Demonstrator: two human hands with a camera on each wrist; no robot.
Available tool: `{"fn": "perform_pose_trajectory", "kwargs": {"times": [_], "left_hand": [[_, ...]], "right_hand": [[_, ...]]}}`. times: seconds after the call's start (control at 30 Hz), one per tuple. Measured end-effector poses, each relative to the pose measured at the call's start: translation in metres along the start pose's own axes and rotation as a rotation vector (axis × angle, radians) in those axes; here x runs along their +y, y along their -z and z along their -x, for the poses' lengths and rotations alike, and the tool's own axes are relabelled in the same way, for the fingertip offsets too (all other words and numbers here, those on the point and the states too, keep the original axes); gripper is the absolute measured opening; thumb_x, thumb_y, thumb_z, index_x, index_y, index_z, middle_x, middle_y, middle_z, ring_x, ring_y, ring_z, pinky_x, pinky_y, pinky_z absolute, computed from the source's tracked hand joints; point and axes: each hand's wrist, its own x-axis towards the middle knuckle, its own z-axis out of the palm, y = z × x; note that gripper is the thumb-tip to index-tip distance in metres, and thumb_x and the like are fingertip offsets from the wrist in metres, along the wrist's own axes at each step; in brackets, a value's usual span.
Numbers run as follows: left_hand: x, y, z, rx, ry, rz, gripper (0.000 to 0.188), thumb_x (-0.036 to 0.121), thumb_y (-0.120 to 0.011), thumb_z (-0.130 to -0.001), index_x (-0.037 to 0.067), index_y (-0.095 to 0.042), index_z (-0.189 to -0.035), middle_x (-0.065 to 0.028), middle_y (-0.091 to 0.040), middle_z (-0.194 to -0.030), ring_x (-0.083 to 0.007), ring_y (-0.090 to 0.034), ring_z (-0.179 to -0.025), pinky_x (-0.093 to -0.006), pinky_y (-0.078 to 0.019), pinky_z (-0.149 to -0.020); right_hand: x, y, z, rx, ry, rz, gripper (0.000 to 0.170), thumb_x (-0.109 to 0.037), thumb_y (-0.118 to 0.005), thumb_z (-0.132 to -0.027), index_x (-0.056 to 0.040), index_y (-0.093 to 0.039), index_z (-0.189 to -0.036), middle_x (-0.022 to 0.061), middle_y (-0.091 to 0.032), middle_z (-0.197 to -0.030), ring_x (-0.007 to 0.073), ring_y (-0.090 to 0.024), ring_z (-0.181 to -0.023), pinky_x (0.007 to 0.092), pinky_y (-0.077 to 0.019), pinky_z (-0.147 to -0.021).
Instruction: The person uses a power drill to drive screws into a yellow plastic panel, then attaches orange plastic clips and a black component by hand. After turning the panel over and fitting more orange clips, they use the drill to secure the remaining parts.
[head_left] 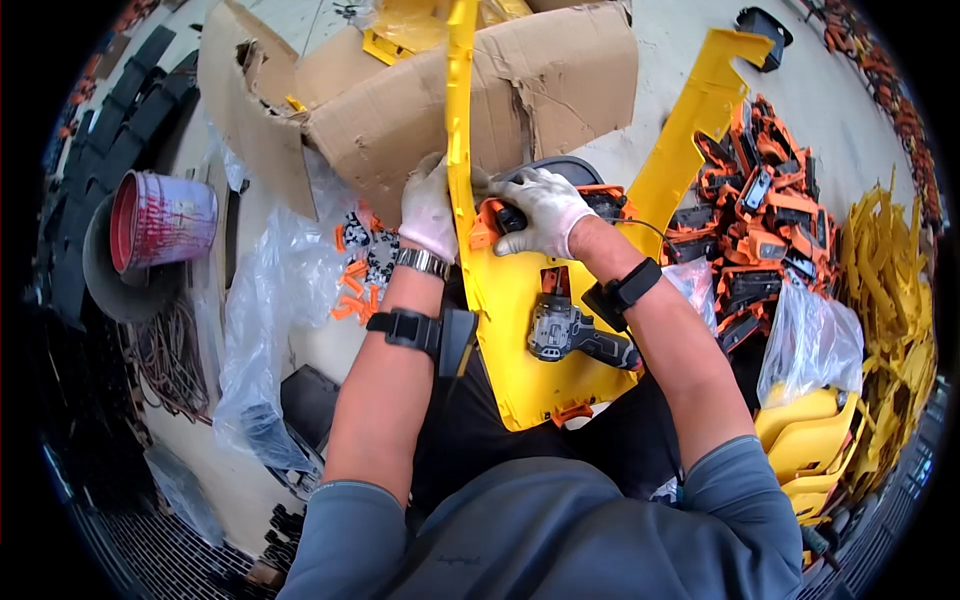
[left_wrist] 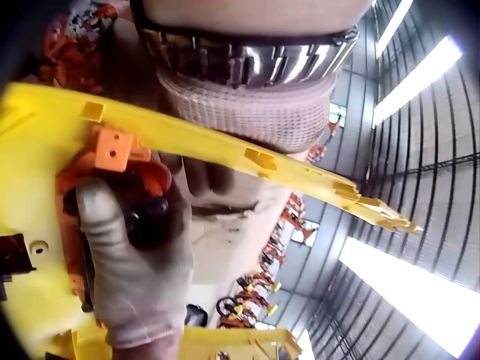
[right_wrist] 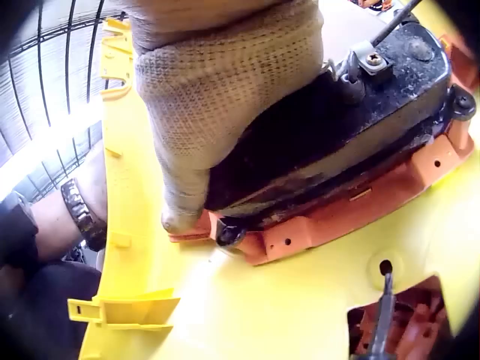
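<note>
A large yellow plastic panel lies across the person's lap, one long side rising upright. The gloved left hand grips that side from the outside; its fingers are partly hidden behind the panel in the left wrist view. The gloved right hand holds a black housing set in an orange frame, which sits against the panel's inner face. Its thumb reaches down the housing's end, close to the frame's corner. A cable runs from the housing. Below the right hand, a grey-black cordless drill lies on the panel.
A torn cardboard box stands ahead. Many orange-and-black parts are heaped on the right, near stacked yellow pieces. Small orange pieces and clear plastic sheeting lie left, with a paint-stained bucket beyond.
</note>
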Motion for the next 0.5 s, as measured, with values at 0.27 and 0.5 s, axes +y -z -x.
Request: {"fn": "perform_pose_trajectory", "kwargs": {"times": [0.27,0.5], "left_hand": [[0.004,-0.003,0.011,-0.170,0.001,0.149,0.017,0.017,-0.050,-0.098,0.002,-0.054,-0.091,-0.0091,-0.055,-0.067,-0.0181,-0.052,-0.056,-0.0292,-0.0471,-0.055],[0.004,-0.009,0.016,-0.196,0.022,0.131,0.015,0.017,-0.051,-0.095,0.003,-0.051,-0.092,-0.0079,-0.053,-0.067,-0.0192,-0.050,-0.060,-0.0316,-0.0457,-0.061]], "right_hand": [[-0.014,-0.007,0.007,0.072,-0.020,0.044,0.067,-0.054,-0.078,-0.069,-0.0160,-0.062,-0.122,0.0154,-0.062,-0.115,0.0342,-0.056,-0.113,0.0441,-0.0426,-0.093],[-0.013,-0.011,0.004,0.026,-0.053,0.007,0.069,-0.053,-0.079,-0.069,-0.0193,-0.060,-0.127,0.0103,-0.063,-0.120,0.0307,-0.057,-0.115,0.0427,-0.0435,-0.092]]}}
